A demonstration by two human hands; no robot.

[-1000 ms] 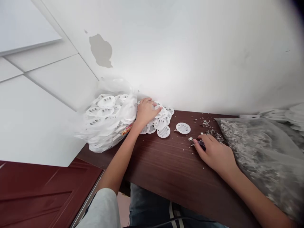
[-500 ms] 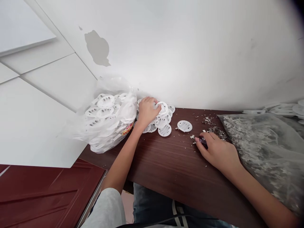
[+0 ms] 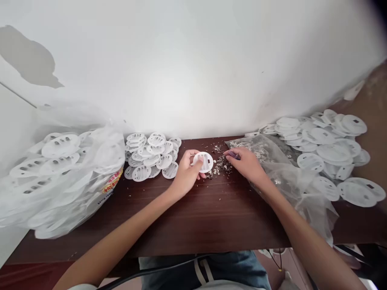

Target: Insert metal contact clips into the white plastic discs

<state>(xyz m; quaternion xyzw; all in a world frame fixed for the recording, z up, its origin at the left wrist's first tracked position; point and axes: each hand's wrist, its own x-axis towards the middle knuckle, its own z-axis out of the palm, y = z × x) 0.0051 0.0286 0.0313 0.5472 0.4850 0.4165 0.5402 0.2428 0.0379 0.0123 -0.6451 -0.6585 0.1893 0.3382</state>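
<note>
My left hand is closed on a round white plastic disc with slots, thumb across its face. The disc is held above the table, tilted toward me. Just to the right, my right hand has its fingers closed round a small dark purple tool, mostly hidden by the fingers. Its fingertips are at the edge of a heap of small metal pieces scattered on the dark wooden table. A pile of similar white discs lies to the left of my left hand.
At far left stands a clear plastic bag full of white discs. A translucent bag of small metal pieces lies under and beyond my right forearm. More discs are heaped at right. The white wall borders the table's back.
The view has turned right, bringing the right-hand disc heap into sight. My left hand has left the disc pile and now holds a disc near the metal pieces. My right hand still grips the tool.
</note>
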